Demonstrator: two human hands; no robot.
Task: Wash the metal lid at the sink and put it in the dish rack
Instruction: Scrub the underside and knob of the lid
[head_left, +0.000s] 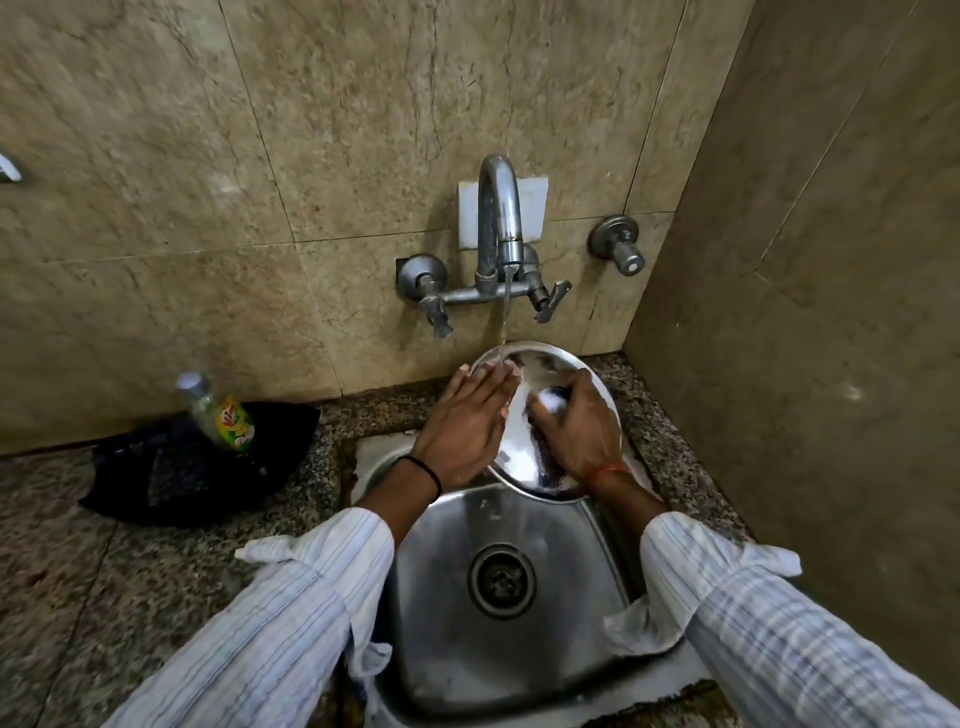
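The wet metal lid (545, 421) looks thin, stiff and slippery (water runs on it). The right hand (576, 431) squeezes its knob; the left hand (462, 421) lies flat, fingers spread, gripping nothing.

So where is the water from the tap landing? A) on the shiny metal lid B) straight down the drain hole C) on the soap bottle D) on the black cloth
A: the stream from the tap falls on the top edge of the metal lid, held over the sink by the left hand and right hand.
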